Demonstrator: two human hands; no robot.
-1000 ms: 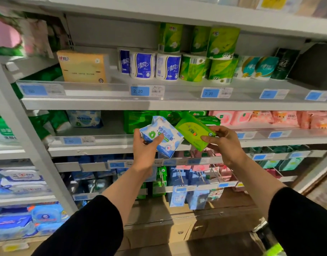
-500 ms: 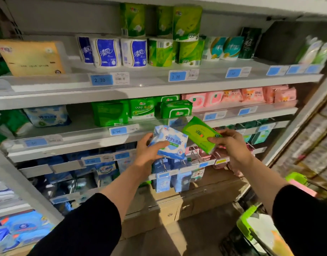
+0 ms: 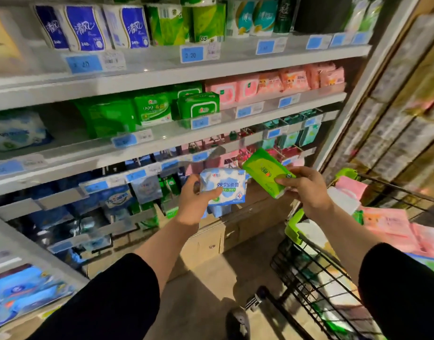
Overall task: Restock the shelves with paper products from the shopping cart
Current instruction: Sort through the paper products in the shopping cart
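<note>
Left hand [image 3: 195,202] grips the blue-white pack [image 3: 224,186], long axis roughly level. Right hand [image 3: 306,190] pinches the green pack [image 3: 266,171], long axis slanting down-right.

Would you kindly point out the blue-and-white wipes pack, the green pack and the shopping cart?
blue-and-white wipes pack [image 3: 225,186]: head view, middle of its printed front.
green pack [image 3: 265,171]: head view, centre of its top face.
shopping cart [image 3: 309,268]: head view, black wire side.
</note>
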